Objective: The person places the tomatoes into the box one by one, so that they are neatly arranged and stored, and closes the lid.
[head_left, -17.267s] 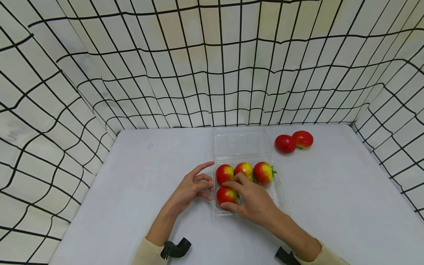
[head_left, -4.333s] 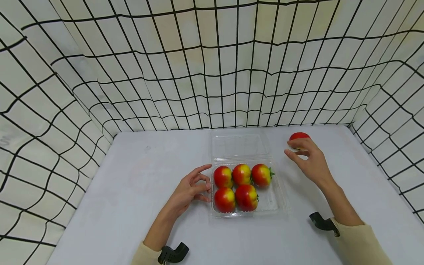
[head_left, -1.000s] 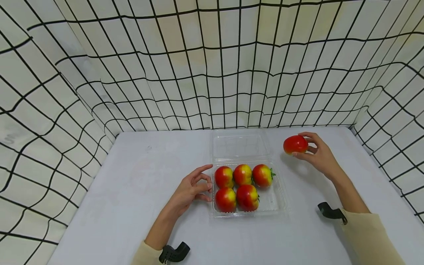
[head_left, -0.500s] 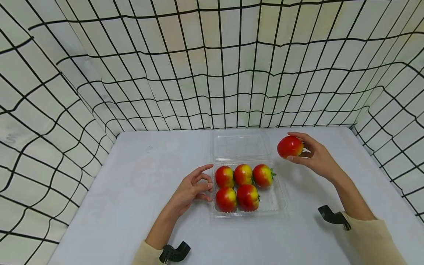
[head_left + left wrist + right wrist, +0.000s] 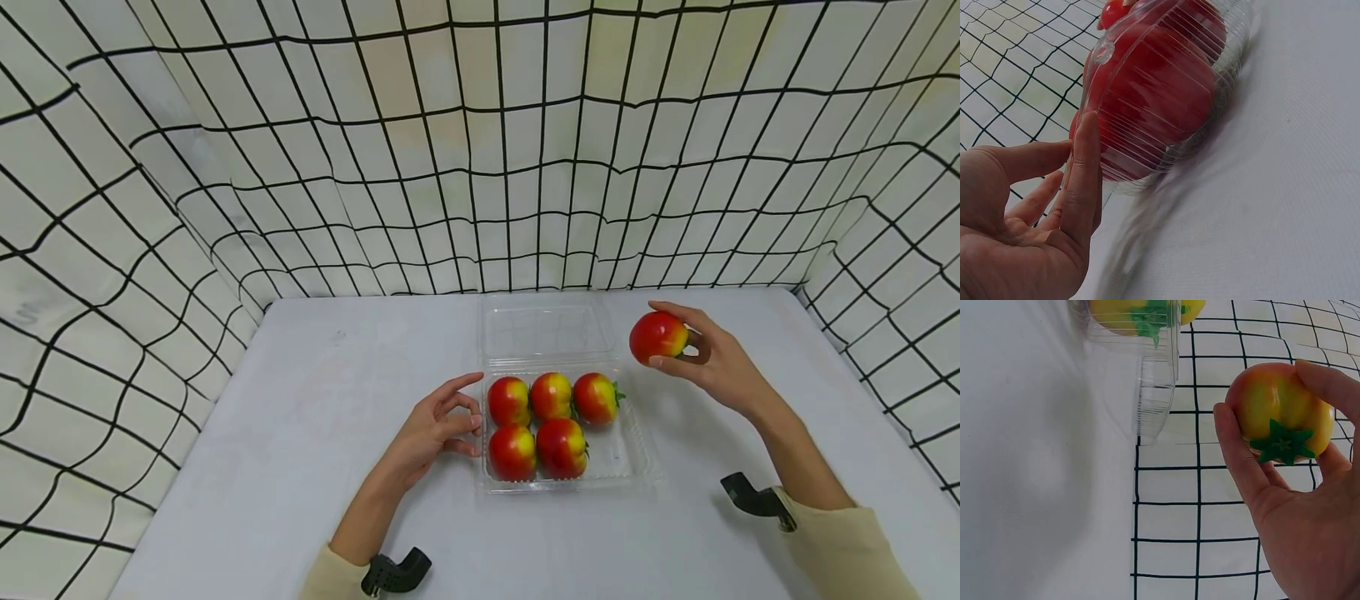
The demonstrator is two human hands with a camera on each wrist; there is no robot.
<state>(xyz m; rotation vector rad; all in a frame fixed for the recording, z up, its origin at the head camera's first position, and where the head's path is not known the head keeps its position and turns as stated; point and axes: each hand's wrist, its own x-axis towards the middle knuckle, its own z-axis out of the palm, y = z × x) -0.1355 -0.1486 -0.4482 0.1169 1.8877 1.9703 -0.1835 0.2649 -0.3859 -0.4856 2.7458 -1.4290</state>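
Note:
In the head view, my right hand holds a red and yellow toy tomato between thumb and fingers, raised to the right of the box. Its green leafy cap faces the palm in the right wrist view. My left hand is at the left edge of a hinged clear plastic box. In the left wrist view, thumb and finger lie on either side of the rim. Several similar tomatoes fill the back row and the left and middle of the front row. The front right spot is bare.
The box's clear lid lies folded back toward the rear of the white table. Black netting over pale walls surrounds the table at the back and sides. Both wrists carry black mounts.
My right hand has picked up the last loose tomato from the back right, brought it left and turned it. Earlier, another tomato went into the front row. My left hand stays put.

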